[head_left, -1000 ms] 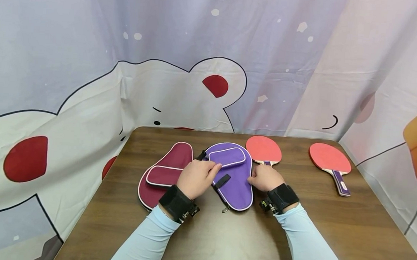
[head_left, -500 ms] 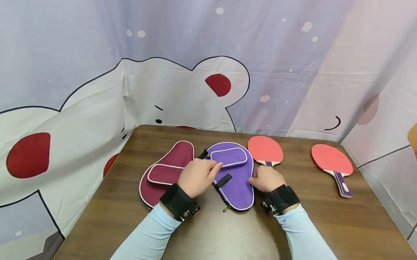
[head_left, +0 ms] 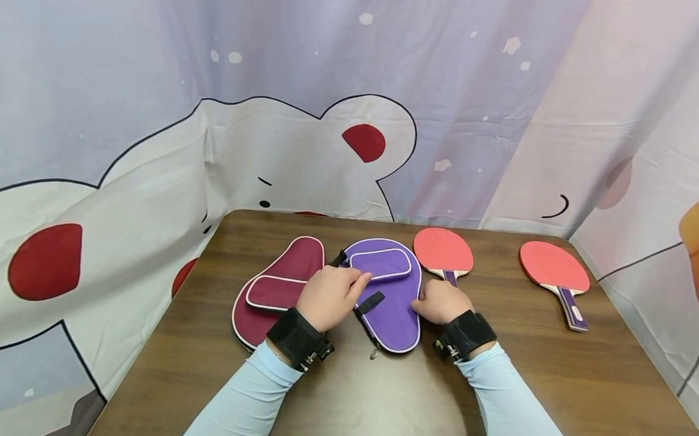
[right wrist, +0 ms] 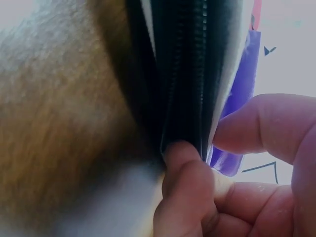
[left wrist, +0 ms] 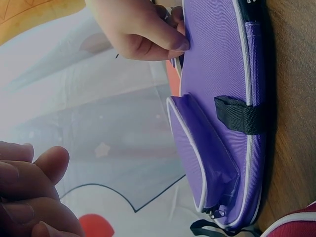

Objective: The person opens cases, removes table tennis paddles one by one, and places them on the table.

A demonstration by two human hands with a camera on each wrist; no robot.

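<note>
Being pinched at its right edge by the right hand [head_left: 439, 301], a purple paddle case [head_left: 392, 304] is being steadied flat on the brown table [head_left: 553, 383].

The case's zippered rim is being nipped between thumb and fingertip of the right hand, as the right wrist view shows, while the left hand [head_left: 328, 298] is being rested on the case's left side with fingers curled near the black strap [head_left: 370, 303]; whether that strap is being gripped cannot be told. The case is judged light, soft and floppy, best taken at its piped rim. A maroon case [head_left: 276, 286] is lying just beside it, one red paddle [head_left: 444, 251] touching behind, another red paddle [head_left: 555, 269] well apart.
</note>
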